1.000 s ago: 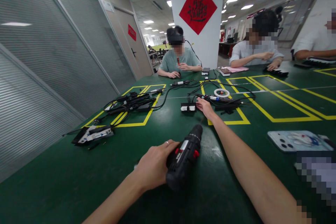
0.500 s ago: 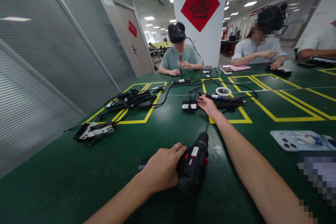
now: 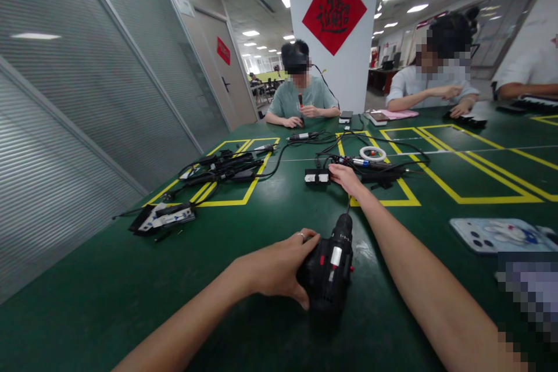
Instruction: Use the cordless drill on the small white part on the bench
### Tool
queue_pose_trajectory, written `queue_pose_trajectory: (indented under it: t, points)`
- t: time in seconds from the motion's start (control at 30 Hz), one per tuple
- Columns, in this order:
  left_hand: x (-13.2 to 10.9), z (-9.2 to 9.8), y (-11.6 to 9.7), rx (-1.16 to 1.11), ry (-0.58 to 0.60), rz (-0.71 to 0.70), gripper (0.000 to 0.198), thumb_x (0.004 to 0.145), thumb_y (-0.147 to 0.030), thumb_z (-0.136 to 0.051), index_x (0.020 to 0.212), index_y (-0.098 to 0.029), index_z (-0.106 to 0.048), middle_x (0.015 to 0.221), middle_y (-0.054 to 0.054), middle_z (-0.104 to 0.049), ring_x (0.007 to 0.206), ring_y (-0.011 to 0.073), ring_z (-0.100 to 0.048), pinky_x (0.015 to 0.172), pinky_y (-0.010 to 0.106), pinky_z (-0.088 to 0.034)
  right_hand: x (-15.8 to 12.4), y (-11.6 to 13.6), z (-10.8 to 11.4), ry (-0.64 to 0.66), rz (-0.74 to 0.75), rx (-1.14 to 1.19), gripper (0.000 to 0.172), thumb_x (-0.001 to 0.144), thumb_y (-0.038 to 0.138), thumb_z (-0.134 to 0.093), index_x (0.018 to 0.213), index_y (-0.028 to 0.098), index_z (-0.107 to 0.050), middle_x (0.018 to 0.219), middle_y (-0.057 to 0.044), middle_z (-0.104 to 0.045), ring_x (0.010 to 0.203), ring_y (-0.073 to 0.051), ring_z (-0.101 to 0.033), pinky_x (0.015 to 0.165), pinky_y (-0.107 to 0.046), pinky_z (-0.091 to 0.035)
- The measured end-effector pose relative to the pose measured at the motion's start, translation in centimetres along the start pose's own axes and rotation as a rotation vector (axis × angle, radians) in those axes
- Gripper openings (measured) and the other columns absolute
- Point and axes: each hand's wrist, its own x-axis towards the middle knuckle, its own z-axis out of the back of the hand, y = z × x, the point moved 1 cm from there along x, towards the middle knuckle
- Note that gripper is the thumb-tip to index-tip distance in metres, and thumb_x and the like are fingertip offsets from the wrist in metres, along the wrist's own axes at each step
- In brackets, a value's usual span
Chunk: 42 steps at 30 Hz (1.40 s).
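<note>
My left hand (image 3: 283,264) grips a black cordless drill (image 3: 333,264) from its left side, thumb and fingers round the body. The drill's grip is largely hidden by my hand. Its bit points away from me, toward my right wrist. Further out, my right hand (image 3: 345,179) reaches to a small black block with a white face (image 3: 317,176), its fingertips closed at the block's right end. Just behind those fingers lie a dark tool with a blue band (image 3: 357,161) and a white ring (image 3: 372,154).
On the left, black cables and tools (image 3: 226,165) lie tangled, with a black-and-white packet (image 3: 163,218) nearer me. A phone in a light blue case (image 3: 501,235) is at the right. Yellow tape (image 3: 387,203) marks the green table (image 3: 209,314). Two people work opposite, another at far right.
My left hand and the drill have shifted slightly right, and the thumb now shows. The fingers of my right hand have drawn closer together at the block. The view has tilted slightly.
</note>
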Motion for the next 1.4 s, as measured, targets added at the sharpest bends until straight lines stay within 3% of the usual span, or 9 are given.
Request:
queue_pose_trajectory:
  t: [0.07, 0.23, 0.4, 0.53, 0.73, 0.93, 1.1, 1.27, 1.4]
  points:
    - [0.6, 1.8, 1.3, -0.041, -0.022, 0.007, 0.093, 0.058, -0.056, -0.066, 0.135, -0.023, -0.026, 0.139, 0.009, -0.032, 0.122, 0.0256, -0.038, 0.099, 0.033, -0.033, 0.1, -0.3, 0.1, -0.024, 0.033, -0.080, 0.033, 0.068, 0.028, -0.065, 0.098, 0.016, -0.064, 0.097, -0.006, -0.066, 0.087, -0.016, -0.062, 0.085, -0.033, -0.047]
    - [6.4, 5.1, 6.5, 0.068, -0.461, 0.148, 0.059, 0.070, -0.046, -0.059, 0.120, -0.016, -0.048, 0.122, 0.012, -0.048, 0.114, 0.0258, -0.045, 0.100, 0.036, -0.030, 0.1, -0.6, 0.3, -0.018, 0.102, -0.256, 0.040, 0.066, 0.034, -0.067, 0.101, 0.015, -0.064, 0.094, -0.007, -0.067, 0.083, -0.017, -0.062, 0.085, -0.036, -0.046]
    - [10.2, 5.0, 8.1, 0.070, -0.503, 0.163, 0.046, 0.074, -0.040, -0.056, 0.112, -0.015, -0.054, 0.111, 0.011, -0.054, 0.103, 0.0237, -0.051, 0.093, 0.034, -0.037, 0.2, -0.8, 0.5, -0.009, 0.119, -0.233, 0.040, 0.067, 0.033, -0.066, 0.102, 0.016, -0.064, 0.097, -0.007, -0.067, 0.086, -0.017, -0.063, 0.085, -0.035, -0.047]
    - [7.9, 3.9, 5.3, -0.006, -0.421, 0.089, 0.046, 0.076, -0.044, -0.052, 0.114, -0.018, -0.053, 0.112, 0.010, -0.054, 0.101, 0.0227, -0.052, 0.090, 0.033, -0.039, 0.4, -1.1, 0.6, -0.014, 0.137, -0.254, 0.039, 0.066, 0.033, -0.066, 0.101, 0.016, -0.064, 0.096, -0.007, -0.067, 0.087, -0.017, -0.062, 0.085, -0.036, -0.046]
    - [1.5, 1.0, -0.8, -0.147, -0.081, 0.010, 0.049, 0.080, -0.047, -0.044, 0.124, -0.025, -0.044, 0.119, 0.007, -0.052, 0.105, 0.0222, -0.052, 0.091, 0.034, -0.040, 0.6, -1.3, 0.7, -0.031, 0.128, -0.285, 0.038, 0.067, 0.032, -0.066, 0.101, 0.016, -0.064, 0.096, -0.007, -0.067, 0.086, -0.017, -0.062, 0.086, -0.037, -0.046]
    - [-0.6, -2.1, -1.9, 0.170, -0.151, 0.092, 0.074, 0.070, -0.027, -0.051, 0.137, -0.022, -0.020, 0.133, 0.011, -0.039, 0.116, 0.0279, -0.043, 0.097, 0.042, -0.034, 0.9, -1.5, 0.6, -0.053, 0.108, -0.241, 0.036, 0.067, 0.030, -0.065, 0.100, 0.016, -0.064, 0.097, -0.006, -0.067, 0.088, -0.017, -0.062, 0.087, -0.038, -0.046]
    - [0.4, -3.3, -1.4, 0.272, -0.155, 0.264, 0.059, 0.067, -0.027, -0.052, 0.124, -0.018, -0.040, 0.101, 0.013, -0.059, 0.091, 0.0278, -0.057, 0.076, 0.038, -0.044, 0.5, -1.0, 0.5, -0.049, 0.077, -0.186, 0.034, 0.068, 0.028, -0.065, 0.099, 0.017, -0.065, 0.095, -0.005, -0.067, 0.087, -0.017, -0.063, 0.086, -0.035, -0.047]
    - [0.1, -1.9, -0.8, 0.260, -0.182, 0.247, 0.057, 0.063, -0.025, -0.056, 0.118, -0.021, -0.045, 0.089, 0.009, -0.064, 0.083, 0.0261, -0.060, 0.072, 0.034, -0.044, 0.0, -0.4, 0.2, -0.013, 0.052, -0.075, 0.034, 0.068, 0.029, -0.065, 0.099, 0.016, -0.064, 0.098, -0.006, -0.066, 0.087, -0.016, -0.062, 0.084, -0.031, -0.049]
    - [-1.4, 0.6, 0.2, 0.042, -0.437, 0.253, 0.059, 0.064, -0.030, -0.060, 0.120, -0.022, -0.045, 0.097, 0.007, -0.063, 0.087, 0.0252, -0.059, 0.077, 0.033, -0.043, -0.1, -0.3, -0.1, -0.001, 0.096, -0.113, 0.035, 0.072, 0.037, -0.060, 0.100, 0.016, -0.063, 0.097, -0.006, -0.066, 0.085, -0.017, -0.062, 0.082, -0.032, -0.048]
